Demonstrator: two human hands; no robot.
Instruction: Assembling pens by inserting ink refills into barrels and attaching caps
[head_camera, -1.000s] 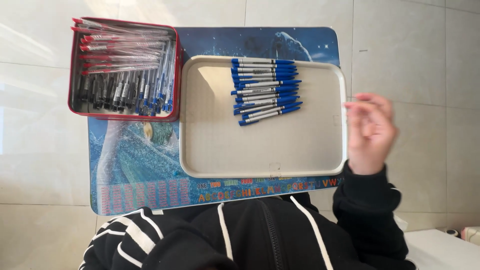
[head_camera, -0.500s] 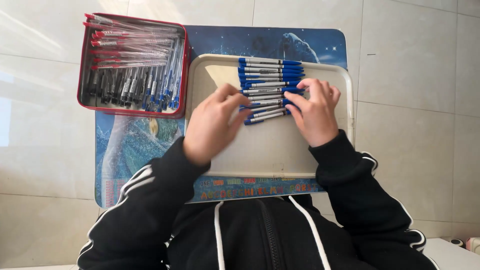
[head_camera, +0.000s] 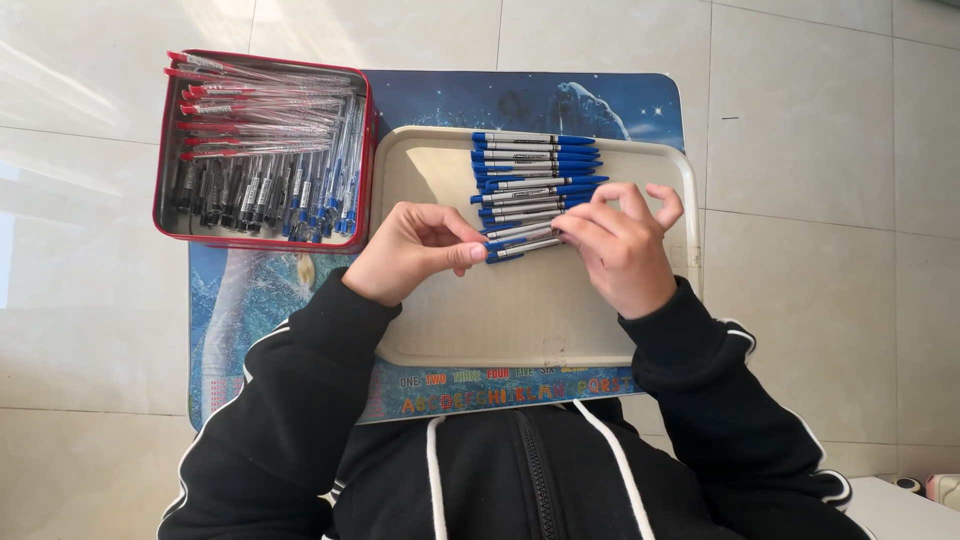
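Fingers of both my left hand (head_camera: 415, 250) and right hand (head_camera: 620, 250) pinch the nearest pen (head_camera: 525, 246) by its ends, on the tray (head_camera: 520, 320); best keep it level, parallel with the row.

Lowest blue pens (head_camera: 520, 243) partly hidden under both hands, tray (head_camera: 520, 320) near rim perhaps behind sleeves

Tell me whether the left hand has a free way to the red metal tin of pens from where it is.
Probably yes. The left hand rests on the beige plastic tray at the blue-capped pens, and the red metal tin lies open-topped just beside the tray on that side, with nothing between them.
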